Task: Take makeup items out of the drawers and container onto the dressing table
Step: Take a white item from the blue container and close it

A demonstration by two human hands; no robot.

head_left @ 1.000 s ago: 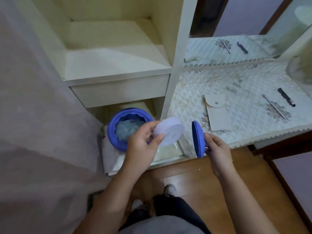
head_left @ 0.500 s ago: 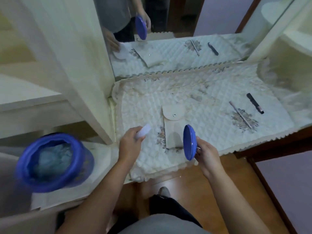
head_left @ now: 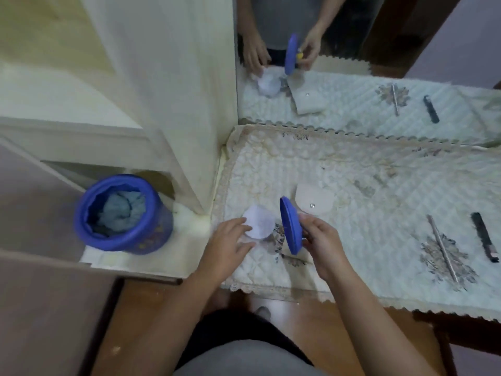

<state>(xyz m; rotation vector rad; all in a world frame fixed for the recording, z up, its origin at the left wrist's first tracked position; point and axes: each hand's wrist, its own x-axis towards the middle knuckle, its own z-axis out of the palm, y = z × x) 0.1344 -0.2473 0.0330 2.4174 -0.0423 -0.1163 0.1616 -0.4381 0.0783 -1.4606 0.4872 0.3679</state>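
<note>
The left hand (head_left: 230, 240) rests with fingers spread loosely, fingertips on a round white pad (head_left: 259, 223) lying on the quilted bench (head_left: 366, 185). The right hand (head_left: 320, 240) grips a blue lid (head_left: 290, 225) on edge, just beside the pad. The open blue container (head_left: 122, 213) stands well left of both hands.

Container (head_left: 123, 214) left of table (head_left: 366, 169) (pouch (head_left: 314, 199) on it)

Cream cabinet (head_left: 168, 77), mirror (head_left: 406, 36), wooden floor (head_left: 151, 321), dim light
</note>
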